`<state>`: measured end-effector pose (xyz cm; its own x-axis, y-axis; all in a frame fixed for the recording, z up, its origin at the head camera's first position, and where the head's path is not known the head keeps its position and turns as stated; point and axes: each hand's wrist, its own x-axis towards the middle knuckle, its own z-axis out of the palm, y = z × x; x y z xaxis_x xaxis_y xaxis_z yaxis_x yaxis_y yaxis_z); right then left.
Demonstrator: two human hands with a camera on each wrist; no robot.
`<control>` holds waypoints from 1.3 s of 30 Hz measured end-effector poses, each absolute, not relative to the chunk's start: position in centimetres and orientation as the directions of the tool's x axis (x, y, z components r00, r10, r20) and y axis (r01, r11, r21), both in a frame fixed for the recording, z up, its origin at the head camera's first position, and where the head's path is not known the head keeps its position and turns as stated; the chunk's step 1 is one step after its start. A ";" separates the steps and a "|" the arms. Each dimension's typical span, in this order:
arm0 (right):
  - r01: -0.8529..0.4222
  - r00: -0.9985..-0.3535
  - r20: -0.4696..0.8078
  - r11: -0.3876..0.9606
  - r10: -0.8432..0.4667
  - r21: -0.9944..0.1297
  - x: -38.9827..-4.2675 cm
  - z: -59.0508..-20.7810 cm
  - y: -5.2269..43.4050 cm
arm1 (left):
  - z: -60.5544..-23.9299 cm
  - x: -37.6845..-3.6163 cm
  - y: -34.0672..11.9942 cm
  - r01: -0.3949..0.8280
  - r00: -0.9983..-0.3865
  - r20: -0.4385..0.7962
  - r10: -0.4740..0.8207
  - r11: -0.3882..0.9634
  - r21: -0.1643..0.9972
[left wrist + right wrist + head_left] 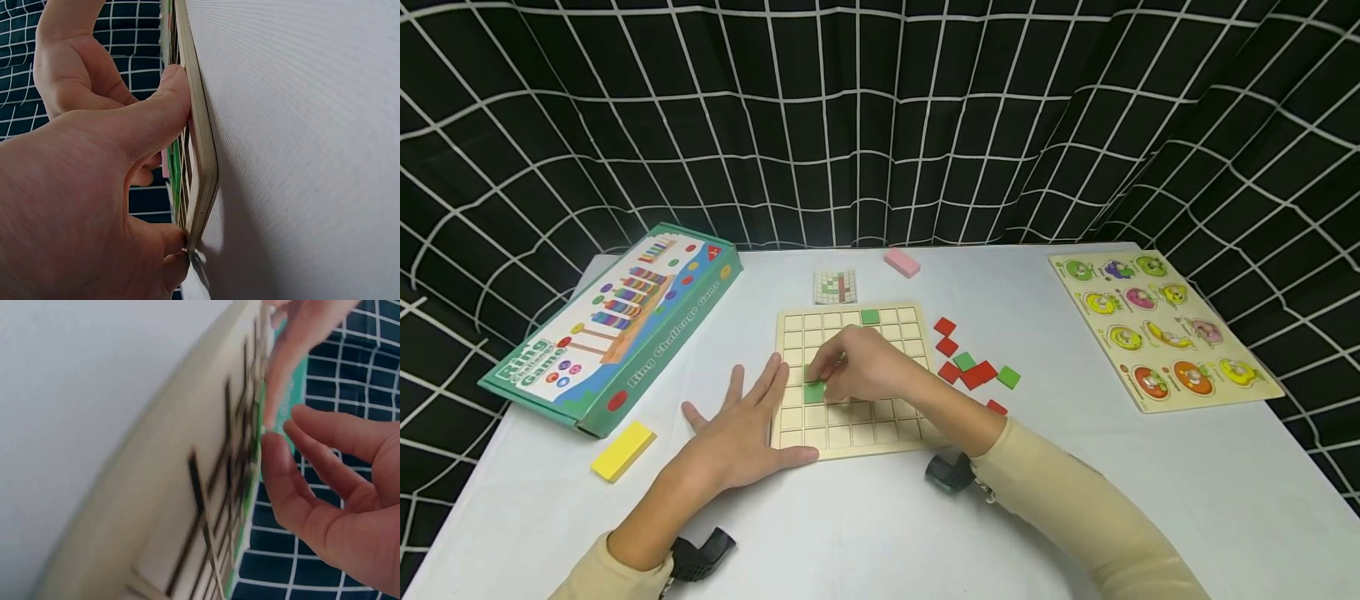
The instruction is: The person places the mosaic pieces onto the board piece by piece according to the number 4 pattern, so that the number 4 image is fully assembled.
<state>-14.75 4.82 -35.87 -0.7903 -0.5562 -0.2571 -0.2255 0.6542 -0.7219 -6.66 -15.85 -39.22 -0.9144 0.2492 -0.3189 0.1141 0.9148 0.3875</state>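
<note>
A square wooden grid board [865, 437] lies on the white table. My left hand [737, 442] steadies it with fingers spread along its left side and the thumb at its front edge, also seen in the left wrist view. My right hand [865, 367] is over the board with bent fingers, fingertips down beside a green tile [813, 392] in a left-hand cell. A bit of green shows under the fingertips. In the right wrist view a gap parts the thumb [275, 456] from the other fingertips, with nothing visible between them. Another green tile [870, 317] sits in the top row.
Loose red tiles [978, 375] and green tiles [1008, 377] lie right of the board. Behind it are a small pattern card [835, 287] and a pink block [902, 262]. A ring game box [617, 325] and yellow block [623, 451] stand left; a fruit puzzle board [1165, 333] lies right.
</note>
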 end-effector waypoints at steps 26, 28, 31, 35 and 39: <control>-0.364 -0.760 -0.075 0.518 -0.646 -0.774 -15.3 -32.5 15.7 | -39.0 -6.6 -15.7 0.123 -0.912 -0.319 0.258 0.914 0.387; -0.358 -0.774 -0.073 0.529 -0.629 -0.770 -15.3 -32.4 16.5 | -39.1 -6.6 -15.8 0.121 -0.912 -0.319 0.258 0.912 0.392; -0.340 -0.790 -0.075 0.537 -0.609 -0.772 -15.4 -32.3 17.8 | -39.1 -6.7 -15.9 0.115 -0.911 -0.322 0.256 0.911 0.397; -0.310 -0.809 -0.100 0.564 -0.580 -0.765 -15.7 -32.4 19.8 | -39.3 -6.8 -16.0 0.113 -0.912 -0.320 0.257 0.907 0.405; -0.296 -0.817 -0.123 0.593 -0.563 -0.749 -16.0 -32.4 22.1 | -39.4 -6.8 -15.9 0.114 -0.912 -0.317 0.259 0.904 0.412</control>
<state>-15.97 22.13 -32.43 -0.8173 -0.5629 -0.1231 -0.2957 0.5931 -0.7489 -6.80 -15.92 -39.39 -0.9123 0.2595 -0.3168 0.1139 0.9039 0.4123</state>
